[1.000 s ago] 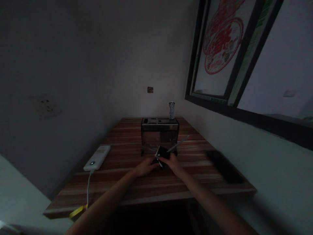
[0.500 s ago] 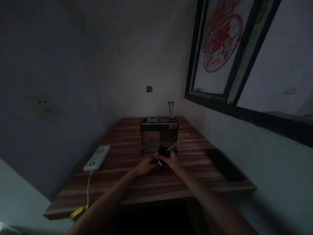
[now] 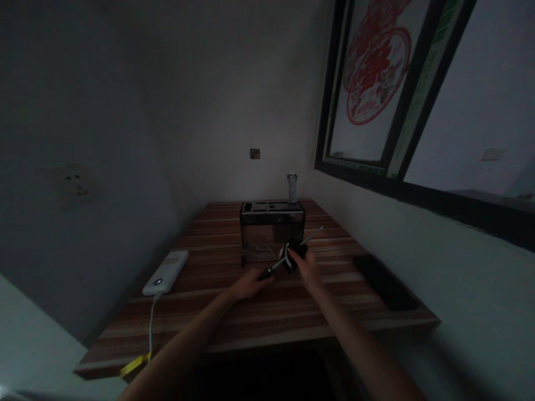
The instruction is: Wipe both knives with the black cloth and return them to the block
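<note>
My left hand [image 3: 249, 284] is closed round the dark handle of a sharpening steel [image 3: 278, 264], a long thin rod that slants up to the right. Wrapped about the middle of the rod is a black cloth [image 3: 291, 262] with a white edge, pinched in my right hand [image 3: 308, 266]. Beyond the cloth the pale tip of the rod sticks out. Just behind my hands stands a see-through knife block [image 3: 272, 209] with a black frame and slots in its top. Dim light hides the finer detail of the cloth.
A silver patterned object [image 3: 292, 188] stands upright at the block's right rear. On the wooden table [image 3: 217, 234], a white power bank [image 3: 166, 273] with a cable and yellow tag lies left, and a black phone-like slab [image 3: 384, 282] right. A framed picture [image 3: 371, 83] hangs on the right wall.
My right hand has slid the black cloth away from the handle, up and right along the rod, baring the part near the handle. My left hand has stayed nearly still.
</note>
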{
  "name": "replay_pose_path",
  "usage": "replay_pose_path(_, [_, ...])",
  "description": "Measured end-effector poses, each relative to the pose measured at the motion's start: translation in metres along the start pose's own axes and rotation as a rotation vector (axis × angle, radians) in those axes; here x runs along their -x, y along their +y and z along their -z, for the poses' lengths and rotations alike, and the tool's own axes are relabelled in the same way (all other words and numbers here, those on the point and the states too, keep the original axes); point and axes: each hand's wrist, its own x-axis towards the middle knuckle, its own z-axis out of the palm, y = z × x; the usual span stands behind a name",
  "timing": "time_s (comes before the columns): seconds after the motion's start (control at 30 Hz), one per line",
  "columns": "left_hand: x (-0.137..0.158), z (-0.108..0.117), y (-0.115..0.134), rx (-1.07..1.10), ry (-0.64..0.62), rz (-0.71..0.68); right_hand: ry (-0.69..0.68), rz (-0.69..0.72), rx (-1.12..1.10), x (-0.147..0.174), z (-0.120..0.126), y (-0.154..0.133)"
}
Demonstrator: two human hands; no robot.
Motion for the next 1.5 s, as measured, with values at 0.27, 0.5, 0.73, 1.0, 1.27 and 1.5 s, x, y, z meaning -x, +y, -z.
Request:
replay_pose_path(0.27, [0.0,-0.001,-0.003,-0.038,-0.027,0.006,0.23,0.033,-0.185,-0.01,0.009,-0.007])
replay_pose_path(0.5, [0.0,-0.001,-0.004,-0.119,-0.054,-0.035,0.49,0.103,-0.353,-0.02,0.023,-0.021])
replay_pose_path(0.73, [0.001,-0.002,-0.005,-0.147,-0.063,-0.05,0.511,0.138,-0.456,-0.022,0.031,-0.03])
replay_pose_path(1.0, [0.001,-0.003,-0.008,-0.115,-0.043,0.0,0.258,0.012,-0.395,-0.015,0.013,-0.012])
replay_pose_path(1.27, [0.001,-0.002,-0.011,-0.032,-0.008,-0.023,-0.169,-0.103,-0.013,0.008,-0.008,0.02])
replay_pose_path(1.5, [0.003,-0.001,-0.008,-0.006,0.002,-0.098,-0.379,-0.146,0.139,0.015,-0.013,0.024])
